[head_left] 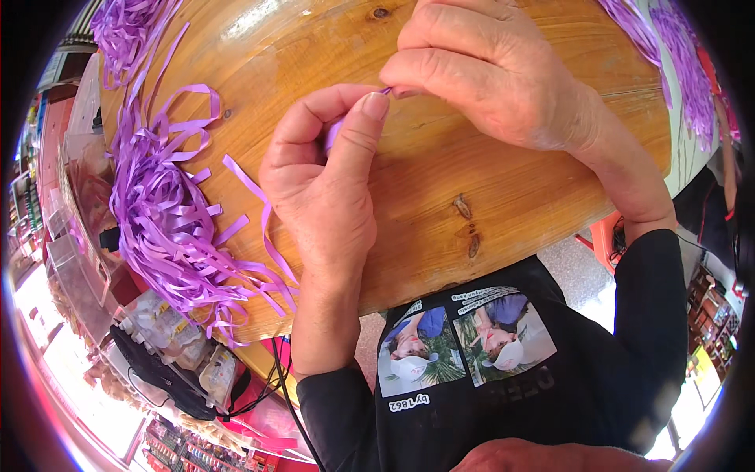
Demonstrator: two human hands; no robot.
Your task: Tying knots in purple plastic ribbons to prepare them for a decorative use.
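My left hand (pixel 326 173) is closed in a pinch, with thumb and forefinger pressed on a purple ribbon (pixel 334 135). A bit of that ribbon shows inside the curl of the fingers, and a narrow twisted piece pokes out at the fingertips. There my right hand (pixel 495 75) meets it, its thumb and forefinger pinching the same narrow end. The right hand's other fingers are bent, partly cut off by the upper edge. Both hands hover over the wooden table (pixel 425 228). Beside my left wrist lies a big loose heap of purple ribbon strips (pixel 161 212).
More purple ribbons (pixel 130 35) lie at the far left, and another bunch (pixel 683 67) rests on a white surface at the right. Past the table's left edge are clear plastic packets (pixel 161 322) and a black bag (pixel 153 374). A red stool (pixel 607 240) stands at the right.
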